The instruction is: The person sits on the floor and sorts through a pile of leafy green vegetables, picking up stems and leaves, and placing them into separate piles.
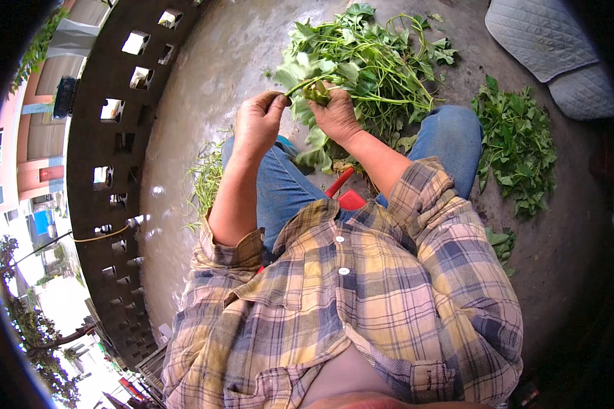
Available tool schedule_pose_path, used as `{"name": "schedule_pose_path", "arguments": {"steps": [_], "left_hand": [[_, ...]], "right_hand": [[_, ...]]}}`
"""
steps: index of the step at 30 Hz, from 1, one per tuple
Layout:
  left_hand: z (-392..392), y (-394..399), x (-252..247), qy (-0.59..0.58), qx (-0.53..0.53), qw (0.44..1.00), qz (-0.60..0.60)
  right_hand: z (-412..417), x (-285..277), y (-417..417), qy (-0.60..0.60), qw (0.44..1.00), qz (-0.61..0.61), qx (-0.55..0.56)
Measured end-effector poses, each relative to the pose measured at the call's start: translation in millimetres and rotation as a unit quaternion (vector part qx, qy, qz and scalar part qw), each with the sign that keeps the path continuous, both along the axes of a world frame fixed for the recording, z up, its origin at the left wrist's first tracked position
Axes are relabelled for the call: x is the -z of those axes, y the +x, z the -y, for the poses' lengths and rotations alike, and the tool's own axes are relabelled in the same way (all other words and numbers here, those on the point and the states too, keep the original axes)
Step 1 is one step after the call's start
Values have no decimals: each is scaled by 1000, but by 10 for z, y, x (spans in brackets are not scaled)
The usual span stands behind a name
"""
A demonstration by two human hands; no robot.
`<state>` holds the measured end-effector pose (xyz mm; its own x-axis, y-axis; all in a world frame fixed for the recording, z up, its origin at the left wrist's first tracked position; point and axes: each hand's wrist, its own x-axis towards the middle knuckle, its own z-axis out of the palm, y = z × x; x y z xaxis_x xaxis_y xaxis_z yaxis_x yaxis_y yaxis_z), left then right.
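Observation:
My left hand (pixel 258 122) pinches the end of a green stem (pixel 307 84) between thumb and fingertips. The stem runs across to my right hand (pixel 337 115), whose curled fingers hold a small bunch of green stem ends (pixel 316 93). Large pale leaves hang below and beside that hand. Just beyond my hands lies a big tangled heap of leafy vines (pixel 378 66), which look like sweet potato greens. Part of the heap is hidden behind my right hand and forearm.
Stripped stems (pixel 207 176) lie on the concrete floor (pixel 184 128) beside my left knee. Picked leaves (pixel 514 143) are piled past my right knee. A red plastic thing (pixel 350 199) shows between my legs. Grey quilted fabric (pixel 542 38) lies upper right; a pierced block wall (pixel 117 122) borders the left.

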<state>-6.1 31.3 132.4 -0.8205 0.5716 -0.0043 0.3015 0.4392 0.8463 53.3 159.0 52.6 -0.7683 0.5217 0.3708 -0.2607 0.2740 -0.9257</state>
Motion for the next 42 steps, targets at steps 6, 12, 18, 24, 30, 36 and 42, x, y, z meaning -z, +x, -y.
{"name": "schedule_pose_path", "arguments": {"steps": [6, 12, 18, 24, 30, 36, 42], "left_hand": [[-114, 72, 111, -34, -18, 992, -117], [-186, 196, 136, -49, -53, 977, -200], [-138, 29, 304, -38, -33, 969, -242], [77, -408, 77, 4, -74, 979, -188], [138, -204, -81, 13, -58, 986, -158], [186, -10, -85, -45, -25, 969, -243], [240, 36, -321, -243, 65, 942, -222]], "right_hand": [[44, 27, -28, -130, 989, 68, -11], [-12, -136, 24, -501, 826, 222, -130], [-155, -208, 71, -555, 748, 221, -290], [-301, -405, 207, -376, 841, 235, -311], [-314, -104, 63, -379, 914, 104, -99], [-288, -106, 77, -302, 926, 148, -173], [-289, 77, 26, -105, 949, 192, -228]]}}
